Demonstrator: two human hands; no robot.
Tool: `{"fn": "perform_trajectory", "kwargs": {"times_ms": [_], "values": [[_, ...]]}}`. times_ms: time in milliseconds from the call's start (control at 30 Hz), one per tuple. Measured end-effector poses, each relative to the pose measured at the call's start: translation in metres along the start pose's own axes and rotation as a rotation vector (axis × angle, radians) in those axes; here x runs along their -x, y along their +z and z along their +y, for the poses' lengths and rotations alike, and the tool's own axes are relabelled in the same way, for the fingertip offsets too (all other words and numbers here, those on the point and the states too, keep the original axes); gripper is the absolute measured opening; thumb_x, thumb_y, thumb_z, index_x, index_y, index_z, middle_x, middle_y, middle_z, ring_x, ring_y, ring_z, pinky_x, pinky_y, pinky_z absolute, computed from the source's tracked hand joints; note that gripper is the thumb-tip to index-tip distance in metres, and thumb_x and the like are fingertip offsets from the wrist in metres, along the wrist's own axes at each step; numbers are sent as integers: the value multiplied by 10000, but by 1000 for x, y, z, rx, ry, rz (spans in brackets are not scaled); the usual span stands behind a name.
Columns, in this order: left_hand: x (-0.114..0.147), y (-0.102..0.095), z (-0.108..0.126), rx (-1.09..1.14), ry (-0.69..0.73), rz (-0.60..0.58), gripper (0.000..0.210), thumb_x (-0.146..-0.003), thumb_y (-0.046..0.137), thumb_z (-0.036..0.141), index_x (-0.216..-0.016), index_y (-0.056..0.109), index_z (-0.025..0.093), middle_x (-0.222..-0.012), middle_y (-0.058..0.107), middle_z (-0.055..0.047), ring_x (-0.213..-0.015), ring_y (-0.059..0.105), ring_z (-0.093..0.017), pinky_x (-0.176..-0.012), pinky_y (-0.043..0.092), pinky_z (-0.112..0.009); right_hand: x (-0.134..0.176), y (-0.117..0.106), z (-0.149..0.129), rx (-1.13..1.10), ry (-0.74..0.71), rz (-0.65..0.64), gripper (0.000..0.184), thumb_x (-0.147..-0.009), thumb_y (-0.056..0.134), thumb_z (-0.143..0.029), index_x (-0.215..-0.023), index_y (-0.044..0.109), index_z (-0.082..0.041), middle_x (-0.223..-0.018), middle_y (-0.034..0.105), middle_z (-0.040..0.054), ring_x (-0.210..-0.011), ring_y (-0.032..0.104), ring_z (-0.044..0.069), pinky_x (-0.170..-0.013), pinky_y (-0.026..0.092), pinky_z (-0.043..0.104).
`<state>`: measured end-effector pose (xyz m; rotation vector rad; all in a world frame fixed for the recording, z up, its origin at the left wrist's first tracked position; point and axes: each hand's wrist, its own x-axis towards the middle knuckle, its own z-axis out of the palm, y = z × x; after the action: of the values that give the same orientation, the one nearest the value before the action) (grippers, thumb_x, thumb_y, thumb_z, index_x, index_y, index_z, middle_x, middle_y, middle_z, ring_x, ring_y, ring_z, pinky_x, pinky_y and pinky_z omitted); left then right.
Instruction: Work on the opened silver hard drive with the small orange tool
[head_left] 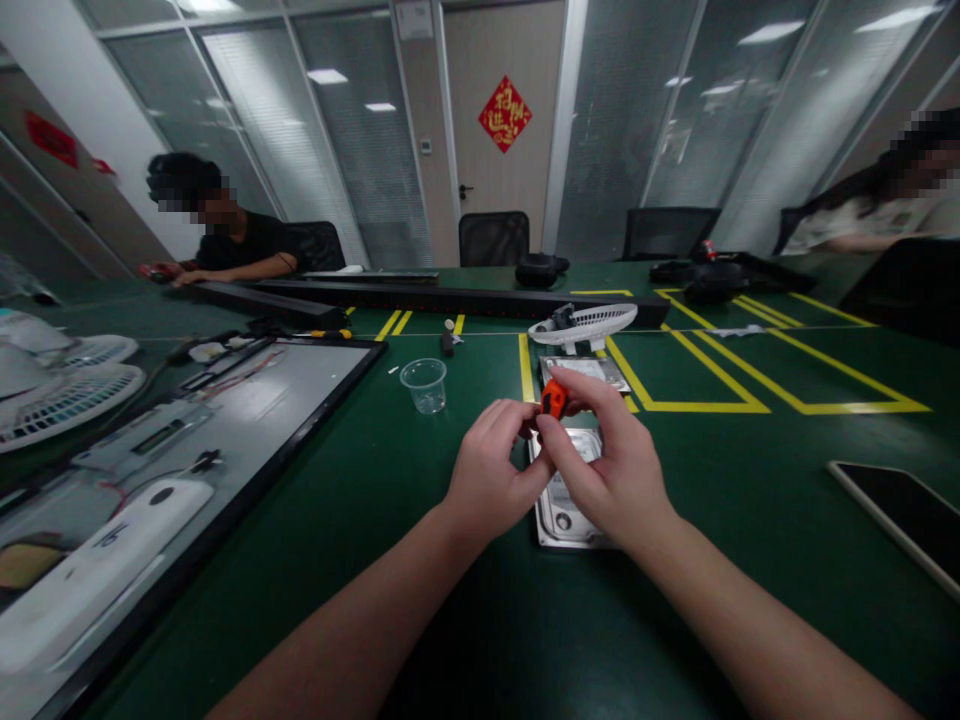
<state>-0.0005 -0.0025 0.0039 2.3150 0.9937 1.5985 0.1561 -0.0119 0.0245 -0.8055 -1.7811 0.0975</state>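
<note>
My right hand (626, 470) is closed around a small orange-and-black handle (554, 398), seen nearly end-on, that looks like a screwdriver's. Fingertips of my left hand (491, 465) are pinched together against its near left side; whatever they grip there is hidden. Directly below both hands, a silver hard drive (566, 522) lies flat on the green table, partly covered by them. Behind it rests a second hard drive (613, 374), with a white fan-like grille part (592, 324) just beyond. To the left stands a clear plastic cup (424, 386).
On the left lies a large open panel (315, 385) with wiring and a white device (112, 570). White fan grilles (75, 400) sit beside it. A phone (907, 510) lies at right. Long black bars (465, 298) cross the table's far side. Two people sit beyond, left and right.
</note>
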Motion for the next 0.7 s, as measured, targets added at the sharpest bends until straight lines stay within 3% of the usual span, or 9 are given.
{"fn": "perform_trajectory", "kwargs": {"times_ms": [133, 367, 467, 533, 700], "values": [[0, 0, -1, 6, 12, -33, 67, -922, 613, 133, -959, 592, 184, -891, 608, -28, -822, 557, -177, -725, 441, -305, 0, -1, -1, 17, -7, 21, 469, -948, 677, -221, -1402, 568, -268, -1171, 695, 66, -989, 666, 226, -892, 577, 408], [-1, 0, 0, 6, 4, -50, 119, -1000, 547, 194, -882, 543, 194, -851, 580, -26, -794, 541, -173, -710, 434, -312, 0, -1, -1, -53, 12, -46, 537, -982, 592, -183, -1498, 493, -295, -1360, 660, 66, -1152, 663, 232, -1028, 547, 426], [0, 0, 1, 6, 2, -15, 39, -958, 593, 167, -948, 569, 196, -882, 603, -25, -806, 553, -172, -716, 445, -307, 0, -1, -1, -38, 12, -29, 515, -973, 618, -194, -1470, 520, -286, -1288, 680, 65, -1095, 669, 228, -982, 562, 419], [0, 0, 1, 3, -1, 6, 110, -913, 636, 144, -991, 580, 197, -897, 614, -21, -809, 559, -171, -718, 452, -302, 0, -1, -1, -8, 4, -9, 493, -960, 651, -205, -1436, 544, -275, -1211, 692, 60, -1023, 668, 220, -924, 574, 405], [0, 0, -1, -5, 5, -26, 98, -906, 634, 129, -957, 583, 196, -883, 604, -17, -814, 558, -173, -720, 446, -304, 0, -1, -1, 23, -6, 25, 448, -952, 678, -223, -1385, 571, -263, -1153, 690, 61, -971, 653, 219, -887, 575, 409]]}}
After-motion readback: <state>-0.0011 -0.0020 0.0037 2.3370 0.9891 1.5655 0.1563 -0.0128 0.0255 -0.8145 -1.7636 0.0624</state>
